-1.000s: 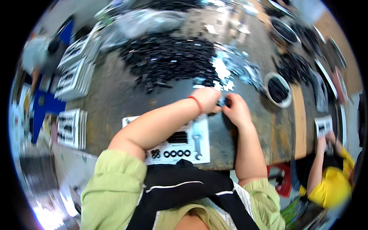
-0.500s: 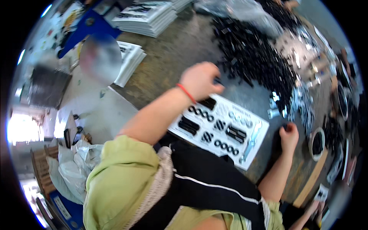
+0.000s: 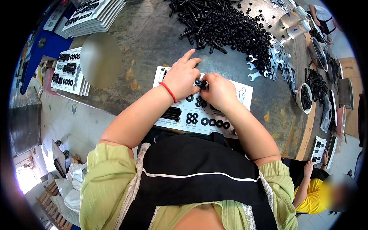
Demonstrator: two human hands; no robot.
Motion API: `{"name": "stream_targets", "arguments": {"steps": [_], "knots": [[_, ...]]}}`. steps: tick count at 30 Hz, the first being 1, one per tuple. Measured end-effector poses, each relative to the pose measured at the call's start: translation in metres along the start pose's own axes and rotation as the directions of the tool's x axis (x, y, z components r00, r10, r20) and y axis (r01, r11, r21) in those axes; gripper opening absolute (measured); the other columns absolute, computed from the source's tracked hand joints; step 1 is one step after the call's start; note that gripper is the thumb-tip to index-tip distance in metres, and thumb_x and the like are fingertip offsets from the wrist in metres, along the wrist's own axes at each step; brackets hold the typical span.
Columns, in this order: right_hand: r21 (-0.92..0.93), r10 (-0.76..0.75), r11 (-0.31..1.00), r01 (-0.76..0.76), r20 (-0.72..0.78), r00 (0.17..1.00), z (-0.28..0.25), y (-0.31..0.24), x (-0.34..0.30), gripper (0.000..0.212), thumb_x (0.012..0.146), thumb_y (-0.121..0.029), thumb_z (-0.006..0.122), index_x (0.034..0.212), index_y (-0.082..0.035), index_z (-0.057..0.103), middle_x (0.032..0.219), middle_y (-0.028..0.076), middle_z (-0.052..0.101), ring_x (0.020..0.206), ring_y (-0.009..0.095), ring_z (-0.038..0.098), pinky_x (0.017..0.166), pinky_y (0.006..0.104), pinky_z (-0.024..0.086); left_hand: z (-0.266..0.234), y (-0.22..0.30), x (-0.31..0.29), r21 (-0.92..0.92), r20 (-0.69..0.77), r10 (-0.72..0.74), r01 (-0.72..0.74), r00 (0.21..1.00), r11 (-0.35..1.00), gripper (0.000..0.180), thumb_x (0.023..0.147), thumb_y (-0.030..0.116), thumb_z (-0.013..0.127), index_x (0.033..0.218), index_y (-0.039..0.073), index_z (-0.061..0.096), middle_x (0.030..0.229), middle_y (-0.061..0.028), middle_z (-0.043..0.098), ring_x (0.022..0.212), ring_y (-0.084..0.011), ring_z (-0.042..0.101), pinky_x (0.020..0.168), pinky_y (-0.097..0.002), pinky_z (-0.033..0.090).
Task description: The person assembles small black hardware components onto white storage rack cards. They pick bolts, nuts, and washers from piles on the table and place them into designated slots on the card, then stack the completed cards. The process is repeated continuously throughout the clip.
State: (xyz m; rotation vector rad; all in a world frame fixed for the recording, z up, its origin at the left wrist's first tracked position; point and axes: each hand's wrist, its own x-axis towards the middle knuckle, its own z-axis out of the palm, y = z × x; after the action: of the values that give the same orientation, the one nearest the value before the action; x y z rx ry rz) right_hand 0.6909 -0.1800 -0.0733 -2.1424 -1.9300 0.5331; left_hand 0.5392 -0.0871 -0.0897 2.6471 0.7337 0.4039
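A broad, dark grey worktable with rusty brown stains (image 3: 132,53) spans the room, a pale tan wooden strip (image 3: 306,132) along its right side. Pale grey flooring (image 3: 86,124) shows at left, with a brown slatted wooden pallet (image 3: 51,193) and bulging white sacks (image 3: 73,197). White glare (image 3: 25,182) glows at lower left; blue metal equipment (image 3: 38,57) stands at upper left.

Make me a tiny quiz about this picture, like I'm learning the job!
1. Which wrist wears the red bracelet: left or right?
2. True or false: the right hand has a small black part at its fingertips, over the white card.
3. What lies beside the black pile? A) silver wrenches B) yellow gloves C) wooden spoons

Key: 1. Left. 2. True. 3. A.
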Motion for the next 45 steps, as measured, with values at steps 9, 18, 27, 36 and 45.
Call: {"name": "stream_targets", "arguments": {"steps": [9,18,27,36,45], "knots": [[0.156,0.048,0.987,-0.045,-0.016,0.999,-0.010,0.005,-0.014,0.042,0.081,-0.016,0.070,0.121,-0.008,0.062,0.106,0.012,0.065,0.092,0.029,0.066,0.081,0.0392,0.054,-0.013,-0.012,-0.023,-0.083,-0.037,-0.017,0.014,0.999,0.996,0.052,0.068,0.020,0.082,0.115,0.010,0.066,0.141,-0.0126,0.050,0.142,-0.0364,0.033,0.113,-0.0462,0.034],[0.307,0.390,0.900,-0.311,-0.248,0.887,-0.004,0.098,-0.148,0.051,0.083,-0.010,0.068,0.130,0.003,0.052,0.131,0.023,0.054,0.119,0.038,0.053,0.103,0.0453,0.042,-0.036,-0.008,-0.149,-0.323,-0.012,-0.517,0.486,0.856,0.812,0.071,0.079,0.023,0.074,0.141,0.004,0.044,0.151,-0.0221,0.034,0.139,-0.0354,0.035,0.113,-0.0443,0.032],[0.953,0.547,0.215,-0.215,0.065,0.834,0.000,0.043,-0.163,0.061,0.085,-0.002,0.058,0.142,0.007,0.038,0.137,0.018,0.048,0.124,0.023,0.048,0.106,0.0342,0.037,-0.005,0.036,-0.165,-0.452,-0.131,-0.471,0.370,0.873,0.812,0.074,0.080,0.021,0.072,0.144,0.005,0.040,0.152,-0.0222,0.031,0.140,-0.0353,0.035,0.114,-0.0429,0.031],[0.996,0.505,-0.083,0.018,0.027,0.863,0.008,0.055,-0.195,0.055,0.082,0.002,0.047,0.136,0.011,0.041,0.140,0.023,0.046,0.132,0.030,0.042,0.113,0.0401,0.030,-0.003,0.056,-0.184,-0.377,-0.324,-0.517,0.393,0.792,0.839,0.068,0.079,0.023,0.074,0.137,0.003,0.044,0.145,-0.0272,0.039,0.137,-0.0417,0.036,0.113,-0.0442,0.031],[0.995,0.349,-0.099,-0.027,0.060,0.935,0.026,-0.006,-0.189,0.051,0.078,-0.002,0.054,0.129,0.003,0.047,0.131,0.014,0.051,0.117,0.022,0.047,0.106,0.0359,0.034,0.011,0.119,-0.206,-0.652,0.720,-0.281,0.757,0.635,0.039,0.031,0.098,0.019,0.057,0.124,0.004,0.062,0.105,-0.0066,0.071,0.092,-0.0094,0.066,0.067,-0.0223,0.051]]}}
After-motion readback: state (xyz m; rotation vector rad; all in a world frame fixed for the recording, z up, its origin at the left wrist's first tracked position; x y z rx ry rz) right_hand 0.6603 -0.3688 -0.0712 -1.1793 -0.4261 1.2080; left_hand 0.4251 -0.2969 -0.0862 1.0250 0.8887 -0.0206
